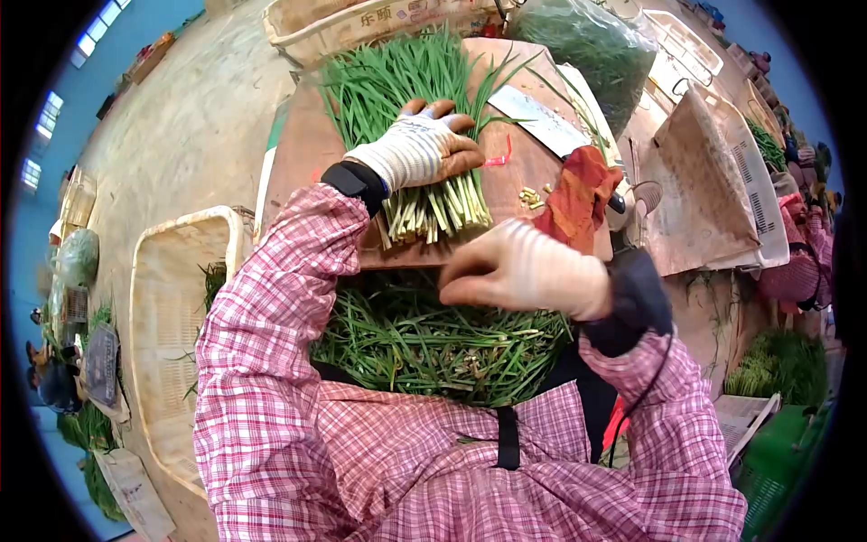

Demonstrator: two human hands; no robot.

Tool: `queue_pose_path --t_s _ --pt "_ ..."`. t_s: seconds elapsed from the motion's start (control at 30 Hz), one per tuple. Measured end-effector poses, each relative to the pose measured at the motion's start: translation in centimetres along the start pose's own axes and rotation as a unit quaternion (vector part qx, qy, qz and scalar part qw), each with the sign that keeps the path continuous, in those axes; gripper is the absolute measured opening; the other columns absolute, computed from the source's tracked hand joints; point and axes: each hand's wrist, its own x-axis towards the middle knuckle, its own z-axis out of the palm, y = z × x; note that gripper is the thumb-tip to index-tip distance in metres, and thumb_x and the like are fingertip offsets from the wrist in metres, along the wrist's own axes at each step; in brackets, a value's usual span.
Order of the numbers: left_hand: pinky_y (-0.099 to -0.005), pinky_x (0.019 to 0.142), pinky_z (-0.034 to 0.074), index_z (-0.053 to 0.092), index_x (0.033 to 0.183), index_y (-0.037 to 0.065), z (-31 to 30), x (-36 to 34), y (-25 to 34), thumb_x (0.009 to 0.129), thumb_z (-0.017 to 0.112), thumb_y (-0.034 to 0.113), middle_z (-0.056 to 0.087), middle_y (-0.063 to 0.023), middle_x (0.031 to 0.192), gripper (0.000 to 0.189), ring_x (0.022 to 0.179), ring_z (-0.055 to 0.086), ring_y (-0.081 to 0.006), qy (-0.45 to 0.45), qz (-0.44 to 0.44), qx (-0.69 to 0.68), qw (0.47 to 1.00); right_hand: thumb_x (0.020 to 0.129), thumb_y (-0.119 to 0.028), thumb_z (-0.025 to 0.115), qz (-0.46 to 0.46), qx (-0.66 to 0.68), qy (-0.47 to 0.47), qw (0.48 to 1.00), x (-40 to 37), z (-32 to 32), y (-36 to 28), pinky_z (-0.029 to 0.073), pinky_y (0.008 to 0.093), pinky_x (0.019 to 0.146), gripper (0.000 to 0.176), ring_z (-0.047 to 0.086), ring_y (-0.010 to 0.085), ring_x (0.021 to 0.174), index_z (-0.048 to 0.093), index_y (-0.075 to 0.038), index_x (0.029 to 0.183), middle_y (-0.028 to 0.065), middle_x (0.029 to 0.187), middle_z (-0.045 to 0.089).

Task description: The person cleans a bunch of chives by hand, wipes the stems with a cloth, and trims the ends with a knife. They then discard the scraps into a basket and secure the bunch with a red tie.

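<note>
My left hand [424, 149], in a striped glove with brown fingers, lies across a bundle of garlic chives [397, 77] on the brown board [298, 190]. Its fingers curve over the stalks, whose pale cut ends [438, 212] point toward me. My right hand [528, 271], gloved the same way, hovers near the board's front edge, above loose green leaves [442, 343]. Its fingers are bent and smeared by motion; I see nothing clear in them. On the board's right lie a broad-bladed knife [540, 119], an orange-red cloth [578, 199] and small cut stalk pieces [533, 195].
A pale plastic crate [149, 361] stands on my left, another crate [361, 27] beyond the board. A clear bag of greens [587, 54] sits at the back right. Farther right are a tilted crate [713, 181], a green crate [781, 461] and another person [795, 262].
</note>
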Motion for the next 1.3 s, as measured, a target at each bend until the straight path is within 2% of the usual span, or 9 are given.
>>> queue_pose_path --t_s 0.07,0.17,0.33,0.47,0.67,0.87,1.0,1.17,1.3 --pt "-0.0616 0.112 0.025 0.072 0.114 0.033 0.1 0.2 0.4 0.099 0.05 0.046 0.057 -0.0054 0.135 0.03 0.134 0.043 -0.0343 0.001 0.002 0.007 1.0 0.097 -0.028 0.065 0.217 0.148 0.101 0.96 -1.1 -2.5 -2.3 0.053 0.0315 0.062 0.032 0.068 0.014 0.072 0.071 -0.001 0.113 0.0097 0.084 0.073" --pt "-0.0604 0.116 0.023 0.068 0.125 0.028 0.5 -0.7 0.3 0.099 0.053 0.044 0.053 -0.0099 0.144 0.034 0.14 0.039 -0.0369 0.145 -0.076 -0.054 0.985 0.1 -0.039 0.06 0.113 -0.037 0.331 0.936 1.6 -2.7 8.3 0.051 0.0292 0.058 0.044 0.062 0.012 0.066 0.067 -0.001 0.121 0.0089 0.08 0.067" --pt "-0.0419 0.112 0.04 0.057 0.139 0.008 -2.5 -6.3 1.2 0.098 0.057 0.013 0.048 -0.0263 0.149 0.042 0.137 0.048 -0.0404 0.348 -0.27 -0.142 0.887 0.096 -0.057 0.057 0.188 -0.088 0.316 0.926 4.9 -1.5 8.6 0.05 0.0457 0.094 0.077 0.062 0.0466 0.109 0.051 0.009 0.135 0.0313 0.108 0.066" --pt "-0.0522 0.119 0.029 0.036 0.155 0.016 0.8 -8.2 3.1 0.098 0.06 0.044 0.03 -0.0331 0.157 0.068 0.146 0.028 -0.0506 0.245 -0.346 -0.193 0.885 0.092 -0.054 0.058 0.158 -0.064 0.312 0.935 5.9 -1.6 8.3 0.049 0.0498 0.096 0.077 0.059 0.0517 0.115 0.048 0.009 0.135 0.0379 0.115 0.063" --pt "-0.0589 0.12 0.016 0.025 0.161 0.028 0.1 -3.9 5.9 0.102 0.045 0.056 0.01 -0.0307 0.165 0.069 0.149 0.006 -0.0583 0.018 -0.374 -0.194 0.907 0.093 -0.027 0.059 0.144 -0.09 0.312 0.935 7.0 1.6 8.3 0.052 0.0465 0.08 0.044 0.066 0.0427 0.094 0.057 0.007 0.122 0.0339 0.098 0.065" --pt "-0.0599 0.12 0.017 0.026 0.161 0.023 0.1 -4.4 5.8 0.099 0.05 0.052 0.014 -0.0273 0.165 0.072 0.149 0.012 -0.055 0.025 -0.36 -0.153 0.92 0.091 -0.038 0.065 0.089 -0.069 0.279 0.954 6.1 0.8 9.1 0.053 0.0529 0.086 0.061 0.063 0.0511 0.103 0.053 0.008 0.129 0.0382 0.102 0.064" --pt "-0.0407 0.113 0.04 0.051 0.146 0.012 -1.2 -7.9 2.7 0.092 0.07 0.024 0.049 -0.025 0.148 0.059 0.138 0.047 -0.0381 0.298 -0.307 -0.31 0.849 0.089 -0.04 0.066 0.264 -0.123 0.415 0.862 4.3 -3.6 8.6 0.054 0.0475 0.09 0.063 0.067 0.0459 0.103 0.052 0.005 0.131 0.0339 0.103 0.068" --pt "-0.0382 0.099 0.051 0.066 0.127 0.004 -4.3 -13.5 0.8 0.088 0.069 0.017 0.067 -0.0231 0.125 0.041 0.116 0.064 -0.0377 0.066 -0.44 -0.006 0.896 0.092 -0.029 0.065 0.238 -0.134 0.356 0.894 5.9 -6.1 14.6 0.056 0.0426 0.068 0.044 0.069 0.0345 0.074 0.061 0.003 0.122 0.0225 0.085 0.07" --pt "-0.0371 0.088 0.056 0.066 0.129 0.007 -0.3 -14.8 -1.4 0.087 0.071 0.023 0.074 -0.018 0.105 0.045 0.1 0.072 -0.0301 0.096 -0.425 -0.183 0.881 0.096 -0.023 0.063 0.252 0.095 0.38 0.885 5.4 -6.3 11.2 0.051 0.0347 0.046 0.027 0.063 0.0201 0.049 0.069 0.001 0.103 0.0114 0.069 0.068"
